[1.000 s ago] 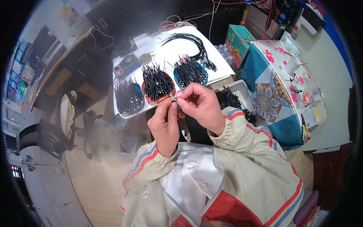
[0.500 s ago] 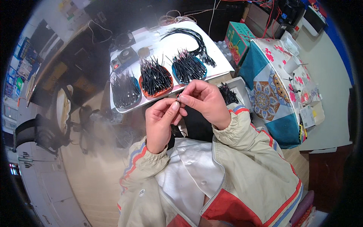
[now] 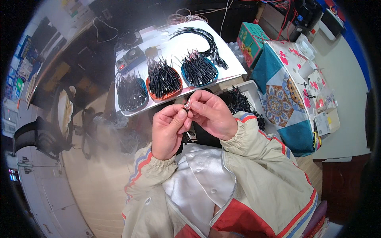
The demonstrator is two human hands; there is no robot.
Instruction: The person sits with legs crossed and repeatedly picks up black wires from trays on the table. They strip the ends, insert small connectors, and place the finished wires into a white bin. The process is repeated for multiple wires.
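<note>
My left hand (image 3: 167, 129) and my right hand (image 3: 214, 116) meet in front of my chest, fingertips pinched close together. Between them are thin wire ends (image 3: 185, 107), dark with a touch of red; their exact form is too small to make out. Just beyond my hands, several short black cables with bare-looking tips fill a blue tray (image 3: 145, 90), an orange tray (image 3: 180, 89) and another blue tray (image 3: 216, 76). Past my right wrist, more black cables (image 3: 237, 99) lie in a white bin (image 3: 254, 93). Dark strands show below my fingers, partly hidden.
The trays stand on a white tabletop (image 3: 158, 43) with a grey box-like device (image 3: 131, 58) and a bundle of longer black cables (image 3: 212, 45). To the right are a green carton (image 3: 251, 43) and a cloth-covered table (image 3: 291, 51) with a white cup (image 3: 306, 68). A black chair (image 3: 43, 139) stands left.
My right hand has shifted slightly down and left, its fingers tighter against my left fingertips. More of the cables in the white bin now show beside my right wrist.
</note>
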